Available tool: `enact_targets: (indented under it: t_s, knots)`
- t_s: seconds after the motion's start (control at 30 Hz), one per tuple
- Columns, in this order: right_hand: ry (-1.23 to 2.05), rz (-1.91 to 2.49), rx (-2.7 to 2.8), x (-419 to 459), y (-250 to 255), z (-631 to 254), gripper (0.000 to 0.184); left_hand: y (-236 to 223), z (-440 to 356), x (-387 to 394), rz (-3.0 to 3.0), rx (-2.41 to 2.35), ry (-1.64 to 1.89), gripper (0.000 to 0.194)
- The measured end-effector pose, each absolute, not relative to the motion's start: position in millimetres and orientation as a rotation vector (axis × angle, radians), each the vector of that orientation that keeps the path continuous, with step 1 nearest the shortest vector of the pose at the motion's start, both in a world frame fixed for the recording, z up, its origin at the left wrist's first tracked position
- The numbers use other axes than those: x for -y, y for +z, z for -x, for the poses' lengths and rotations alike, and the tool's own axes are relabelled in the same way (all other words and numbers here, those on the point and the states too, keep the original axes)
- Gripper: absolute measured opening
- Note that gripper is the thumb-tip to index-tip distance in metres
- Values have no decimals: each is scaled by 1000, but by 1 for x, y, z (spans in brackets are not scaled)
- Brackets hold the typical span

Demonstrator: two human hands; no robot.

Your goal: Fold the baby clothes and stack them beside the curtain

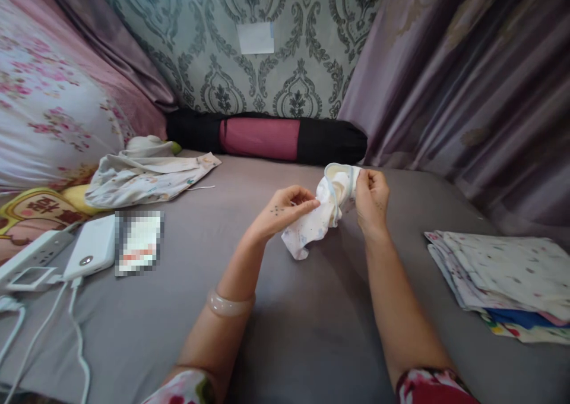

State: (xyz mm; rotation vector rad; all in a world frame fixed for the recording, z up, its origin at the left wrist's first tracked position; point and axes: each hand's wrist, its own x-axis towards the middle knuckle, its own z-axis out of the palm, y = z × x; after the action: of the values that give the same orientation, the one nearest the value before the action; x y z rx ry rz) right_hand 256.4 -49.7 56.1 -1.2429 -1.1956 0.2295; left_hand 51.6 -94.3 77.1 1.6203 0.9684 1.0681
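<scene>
A small white printed cloth item with pale blue edging (312, 223), perhaps a baby garment, is bunched between my two hands above the grey bed sheet. My left hand (287, 209) pinches its left side between thumb and fingers. At its upper right end, my right hand (373, 196) is closed around a gathered part. The lower left corner of the cloth hangs down. Its full shape is hidden by the folds.
Folded printed clothes (521, 267) are stacked at the right. A crumpled light garment (151, 178) lies at the left, near a white power bank (91, 246), a power strip (35, 255) and cables. A black and pink bolster (260, 138) runs along the wall.
</scene>
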Motion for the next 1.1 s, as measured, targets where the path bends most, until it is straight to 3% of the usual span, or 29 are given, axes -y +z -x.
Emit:
enact_targets:
  t_s: [0.43,0.7,0.87,1.1]
  knots:
    - [192,1228,1138,45,56,-273,32,72,-74,97,-1536,-992,1161,15]
    - [200,1147,1431,85,102,-287,27,91,-31,92,-1229,-935,1502,15]
    - [175,1177,1656,115,128,-282,23,109,-9,105,-1386,-994,1478,19]
    - [327,1269,1873,100,108,-283,28,96,-1,93,-1644,-1222,1533,14]
